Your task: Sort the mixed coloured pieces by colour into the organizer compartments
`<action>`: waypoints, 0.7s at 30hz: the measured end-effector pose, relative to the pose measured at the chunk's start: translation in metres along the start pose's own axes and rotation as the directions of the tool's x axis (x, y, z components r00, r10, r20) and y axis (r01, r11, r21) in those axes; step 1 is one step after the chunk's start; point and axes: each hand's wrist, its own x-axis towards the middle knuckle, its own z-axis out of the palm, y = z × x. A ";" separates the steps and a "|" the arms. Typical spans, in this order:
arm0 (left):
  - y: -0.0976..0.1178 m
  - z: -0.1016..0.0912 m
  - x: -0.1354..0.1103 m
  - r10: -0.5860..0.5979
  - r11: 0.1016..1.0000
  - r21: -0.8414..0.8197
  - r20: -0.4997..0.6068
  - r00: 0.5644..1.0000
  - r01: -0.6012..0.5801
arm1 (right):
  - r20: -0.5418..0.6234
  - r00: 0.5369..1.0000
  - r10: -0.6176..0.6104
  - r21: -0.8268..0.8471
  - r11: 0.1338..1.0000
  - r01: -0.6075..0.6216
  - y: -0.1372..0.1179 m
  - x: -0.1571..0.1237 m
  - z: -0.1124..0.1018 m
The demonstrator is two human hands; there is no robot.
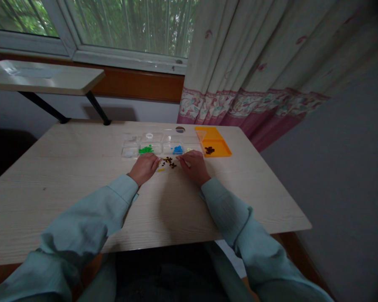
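My left hand (144, 167) rests at the table's middle with its fingers curled together; anything in them is too small to make out. Facing it, my right hand (194, 166) has thumb and fingertips pinched, and what they grip cannot be seen clearly. Between the two lies a loose scatter of small dark brown pieces (170, 162), with a few yellow bits (161, 170) beside them. Just beyond is a clear compartment tray (151, 137). Green pieces (145, 149) sit in one front compartment and blue pieces (177, 149) in another. Pale pieces near my right hand are partly hidden.
An orange tray (219, 147) at the right holds dark brown pieces (209, 150). A round hole (180, 129) is near the table's back edge. A raised shelf (66, 82) on black legs stands at the back left. A curtain (233, 96) hangs behind the table.
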 end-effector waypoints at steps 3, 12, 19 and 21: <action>0.002 0.000 0.000 0.001 1.000 0.016 -0.007 1.000 -0.001 | -0.004 1.000 -0.005 0.016 1.000 0.005 -0.001 0.000 -0.001; 0.004 -0.003 -0.003 0.034 0.999 0.004 0.018 0.999 -0.034 | -0.030 0.999 -0.013 0.035 0.999 0.014 -0.001 0.002 -0.004; 0.001 -0.004 -0.004 0.066 0.984 -0.163 -0.012 0.998 -0.067 | -0.036 0.999 -0.025 0.021 0.999 0.025 -0.001 0.001 -0.003; 0.000 -0.003 -0.004 0.082 0.982 -0.170 -0.006 0.997 -0.081 | -0.031 0.999 -0.028 0.018 0.999 0.029 0.000 0.001 -0.002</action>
